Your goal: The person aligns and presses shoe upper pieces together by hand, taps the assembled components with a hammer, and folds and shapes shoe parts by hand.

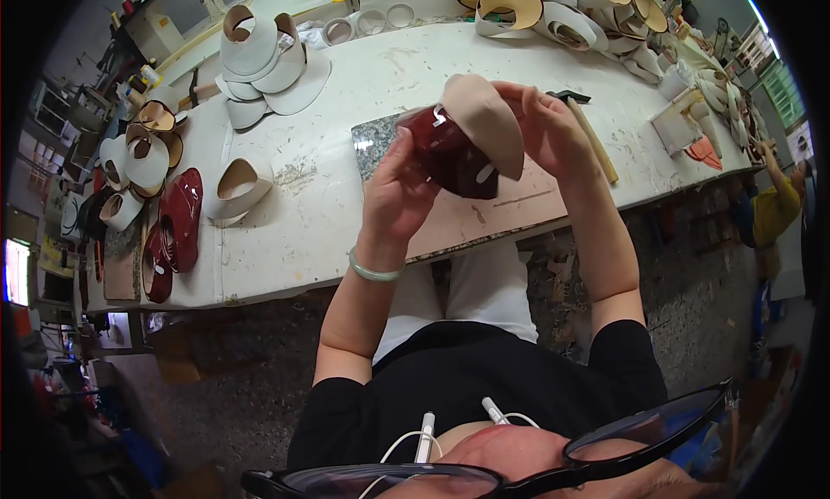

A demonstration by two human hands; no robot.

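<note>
Over the near part of the table I hold a shoe upper (450, 157) in glossy dark red, with a beige lining (484, 118) folded out on its right side. My left hand (398, 188) grips the red side, thumb on top. At the beige edge, my right hand (553, 127) has its fingers closed; some fingertips are hidden behind the lining. Below the upper lies a speckled stone slab (373, 140), partly covered by my left hand and the upper. Just right of my right hand rests a hammer (593, 143) with a wooden handle and dark head.
A single white upper (239, 188) stands left of the slab, beside glossy red uppers (181, 222). White uppers (268, 67) are stacked at the back left. More pale uppers (571, 19) pile up at the back right. Another person (774, 209) is at the far right.
</note>
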